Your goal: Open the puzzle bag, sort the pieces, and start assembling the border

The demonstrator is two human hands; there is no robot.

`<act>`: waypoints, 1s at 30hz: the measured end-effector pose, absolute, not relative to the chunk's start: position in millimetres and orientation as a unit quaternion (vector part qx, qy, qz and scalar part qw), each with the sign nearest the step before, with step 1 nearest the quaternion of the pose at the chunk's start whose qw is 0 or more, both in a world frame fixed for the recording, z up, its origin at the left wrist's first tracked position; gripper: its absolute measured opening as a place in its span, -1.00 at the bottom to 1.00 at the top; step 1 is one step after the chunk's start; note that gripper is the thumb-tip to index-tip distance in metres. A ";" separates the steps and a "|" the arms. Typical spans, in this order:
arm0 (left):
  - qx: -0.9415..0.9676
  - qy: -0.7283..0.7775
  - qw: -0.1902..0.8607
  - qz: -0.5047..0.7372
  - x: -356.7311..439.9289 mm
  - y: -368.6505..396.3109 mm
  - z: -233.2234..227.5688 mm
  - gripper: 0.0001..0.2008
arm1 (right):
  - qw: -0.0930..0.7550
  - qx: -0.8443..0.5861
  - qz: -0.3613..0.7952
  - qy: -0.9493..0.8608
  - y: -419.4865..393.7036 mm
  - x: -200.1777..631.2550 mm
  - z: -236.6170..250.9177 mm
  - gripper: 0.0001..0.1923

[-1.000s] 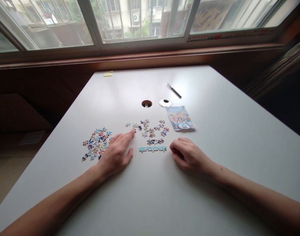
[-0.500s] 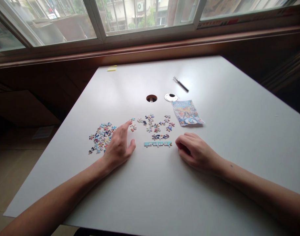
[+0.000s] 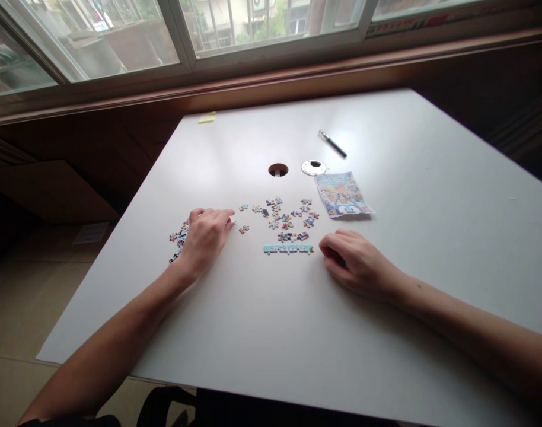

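My left hand is over the right side of a heap of loose jigsaw pieces, covering much of it. Its thumb and fingers pinch together, and a small pale bit, seemingly a puzzle piece, shows at their tips. Two loose pieces lie just beyond the fingertips. My right hand rests on the table in a loose fist, with nothing visible in it. Beside its knuckles is a joined light-blue strip of puzzle pieces. Above the strip are a short joined row and a scatter of pieces.
A creased picture sheet lies on the white table beyond my right hand. Farther back are a pen, a metal ring cover and a round hole. A yellow sticker marks the far edge, below a window.
My left hand has gone from spread thumb and forefinger to a pinch, covering more of the heap. My right hand stays in place. The whole view has shifted slightly.
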State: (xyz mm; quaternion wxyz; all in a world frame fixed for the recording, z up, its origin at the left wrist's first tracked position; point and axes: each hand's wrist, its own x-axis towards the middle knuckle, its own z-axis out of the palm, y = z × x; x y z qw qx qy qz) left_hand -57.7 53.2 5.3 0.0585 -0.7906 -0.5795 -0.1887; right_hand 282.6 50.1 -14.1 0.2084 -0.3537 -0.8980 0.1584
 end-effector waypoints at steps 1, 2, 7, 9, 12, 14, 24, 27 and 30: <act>-0.788 -0.577 0.052 -0.207 -57.7 53.4 7.2 -0.85 | 0.210 -0.353 0.158 -0.898 50.3 282.4 -14.4 -0.80; -0.788 -0.571 0.036 -0.229 -56.4 52.6 8.7 -0.86 | 0.211 -0.352 0.156 -0.898 50.5 282.2 -14.7 -0.80; -0.812 -0.518 -0.067 -0.262 -40.9 41.8 8.4 -0.87 | 0.211 -0.350 0.153 -0.900 51.6 281.2 -15.8 -0.79; -0.816 -0.517 -0.043 -0.255 -37.0 39.3 6.3 -0.90 | 0.213 -0.351 0.153 -0.899 51.5 281.2 -15.5 -0.79; -0.807 -0.528 0.001 -0.263 -38.3 38.7 5.8 -0.97 | 0.213 -0.352 0.154 -0.898 50.9 281.2 -14.8 -0.79; -0.802 -0.535 0.010 -0.266 -42.5 38.0 7.1 -0.90 | 0.213 -0.352 0.157 -0.898 50.7 281.1 -14.5 -0.80; -0.819 -0.533 0.021 -0.211 -52.9 30.6 7.4 -0.90 | 0.211 -0.348 0.157 -0.900 51.0 282.1 -15.2 -0.79; -0.820 -0.536 0.010 -0.199 -50.2 29.9 6.9 -0.90 | 0.210 -0.348 0.162 -0.899 51.1 282.4 -15.6 -0.79; -0.823 -0.534 -0.001 -0.194 -47.5 29.3 5.7 -0.92 | 0.208 -0.349 0.163 -0.899 51.2 282.9 -16.2 -0.79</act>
